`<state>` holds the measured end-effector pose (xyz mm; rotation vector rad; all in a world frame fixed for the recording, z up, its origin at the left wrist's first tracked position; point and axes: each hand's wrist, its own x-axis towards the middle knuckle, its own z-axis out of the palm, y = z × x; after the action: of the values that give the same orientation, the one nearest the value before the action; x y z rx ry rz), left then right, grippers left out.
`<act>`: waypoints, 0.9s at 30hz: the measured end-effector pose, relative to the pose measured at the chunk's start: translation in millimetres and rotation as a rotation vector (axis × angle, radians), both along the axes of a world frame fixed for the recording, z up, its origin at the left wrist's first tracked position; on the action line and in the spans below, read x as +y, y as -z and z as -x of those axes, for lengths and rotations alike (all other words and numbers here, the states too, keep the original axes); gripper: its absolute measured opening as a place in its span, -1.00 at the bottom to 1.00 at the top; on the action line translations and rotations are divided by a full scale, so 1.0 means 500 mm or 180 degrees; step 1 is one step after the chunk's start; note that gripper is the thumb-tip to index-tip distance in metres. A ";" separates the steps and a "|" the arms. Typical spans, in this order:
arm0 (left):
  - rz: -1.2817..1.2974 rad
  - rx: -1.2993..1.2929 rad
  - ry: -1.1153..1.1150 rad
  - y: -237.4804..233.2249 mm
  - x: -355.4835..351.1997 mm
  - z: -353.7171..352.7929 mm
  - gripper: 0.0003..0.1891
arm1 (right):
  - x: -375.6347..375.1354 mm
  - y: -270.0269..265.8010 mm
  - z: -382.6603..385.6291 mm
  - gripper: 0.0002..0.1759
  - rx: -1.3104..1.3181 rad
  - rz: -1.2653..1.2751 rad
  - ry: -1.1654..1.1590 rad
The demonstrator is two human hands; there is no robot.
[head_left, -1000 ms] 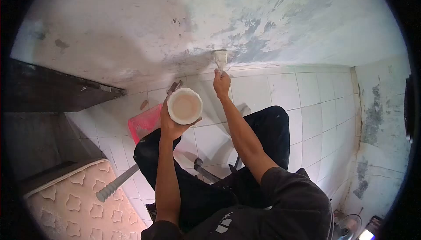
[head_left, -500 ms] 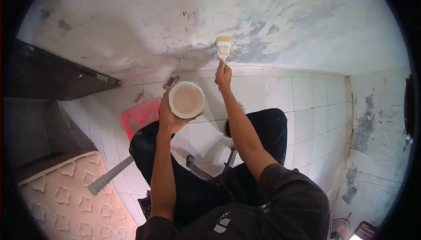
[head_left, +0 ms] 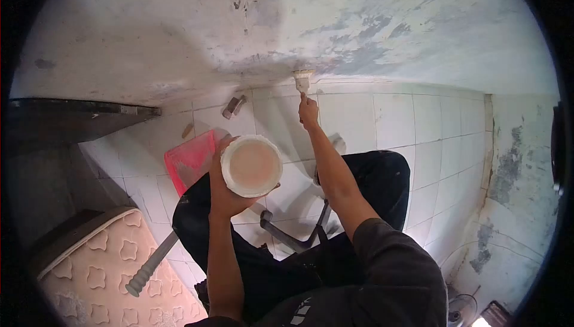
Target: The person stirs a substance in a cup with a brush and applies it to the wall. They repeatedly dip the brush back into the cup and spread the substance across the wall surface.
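My right hand (head_left: 308, 112) is closed round the handle of a paintbrush (head_left: 304, 81), whose bristles touch the bottom of the patchy wall (head_left: 371, 34), just above the tiled floor (head_left: 350, 115). With my left hand (head_left: 226, 198) I hold a round white tub (head_left: 252, 165) from its left side and below. Pale pinkish liquid fills part of the tub, and its rim is smeared with white. Grey bare patches show on the wall above and to the right of the brush.
On the floor lie a pink dustpan (head_left: 190, 158) with a ribbed grey handle (head_left: 139, 280) and a small brown block (head_left: 233, 106). A quilted mattress (head_left: 113, 273) lies at the lower left, below a dark panel (head_left: 78, 121). A fan (head_left: 461, 310) stands at the lower right.
The brush in my right hand has moved down the wall to its base. My left hand and the tub are lower and nearer to me. The camera view has shifted a little.
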<state>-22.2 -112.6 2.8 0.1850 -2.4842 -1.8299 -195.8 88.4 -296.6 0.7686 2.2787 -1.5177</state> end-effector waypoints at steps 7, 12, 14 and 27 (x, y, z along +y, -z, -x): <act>-0.0084 0.0035 -0.0078 -0.001 0.000 0.009 -0.02 | 0.041 0.070 -0.015 -0.36 -0.0168 -0.0639 -0.0774; 0.0004 0.0026 -0.0082 -0.018 0.005 0.011 -0.12 | 0.046 0.027 -0.045 -0.42 -0.0430 -0.0301 -0.0037; -0.0027 0.0189 -0.0068 -0.017 0.007 0.016 -0.13 | 0.042 -0.032 -0.050 -0.48 -0.0598 0.0117 0.0130; -0.0058 0.0338 0.0018 -0.006 0.003 0.015 -0.13 | 0.020 0.142 0.200 -0.80 0.0761 0.2100 -0.0976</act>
<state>-29.8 -111.0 6.0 0.0793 -2.4003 -1.8146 -295.9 98.6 -367.8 0.0556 1.7307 -2.0950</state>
